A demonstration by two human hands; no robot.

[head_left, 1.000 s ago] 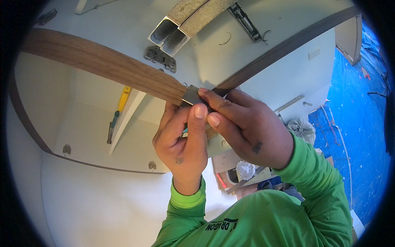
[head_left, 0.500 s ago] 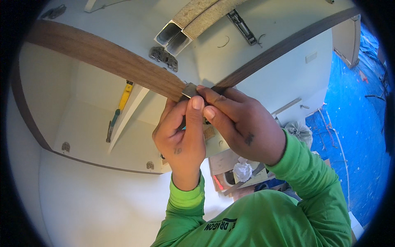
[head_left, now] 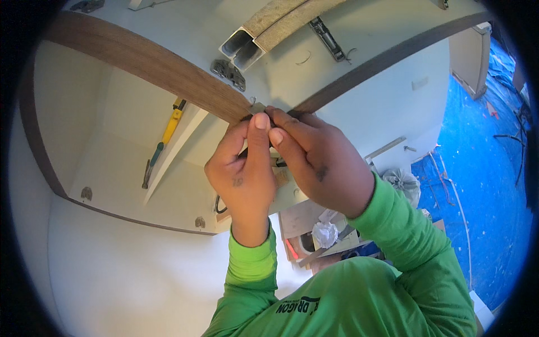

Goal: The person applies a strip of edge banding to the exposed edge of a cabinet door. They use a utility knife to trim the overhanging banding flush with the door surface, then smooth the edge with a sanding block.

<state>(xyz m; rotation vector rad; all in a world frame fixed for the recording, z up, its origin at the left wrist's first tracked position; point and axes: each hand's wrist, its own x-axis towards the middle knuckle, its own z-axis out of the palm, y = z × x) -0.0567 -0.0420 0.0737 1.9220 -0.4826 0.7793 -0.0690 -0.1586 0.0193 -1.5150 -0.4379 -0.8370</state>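
A small flat grey metal piece [head_left: 257, 108] is pinched between my two hands, at the corner where the brown wooden edge [head_left: 163, 68] meets a second wooden edge [head_left: 382, 64]. My left hand [head_left: 244, 177] is closed, its thumb pressing the lower side of the piece and its fingers curled beneath the wood. From the right, my right hand [head_left: 331, 160] grips the piece with thumb and forefinger. The fingertips and the hands' undersides hide much of it. Just beyond the piece, on the white panel, lies a metal hinge [head_left: 228, 74].
Two pale rectangular tubes [head_left: 281, 25] and a dark metal fitting [head_left: 328, 38] lie on the panel. A yellow and teal tool [head_left: 164, 140] rests inside the white cabinet at left. Below are a crumpled white ball [head_left: 325, 234] and scraps. A blue sheet [head_left: 477, 185] covers the floor at right.
Both hands have shifted slightly up and left in the picture, still at the corner. The metal piece now shows less of its face beside my fingertips. The view has moved a little.
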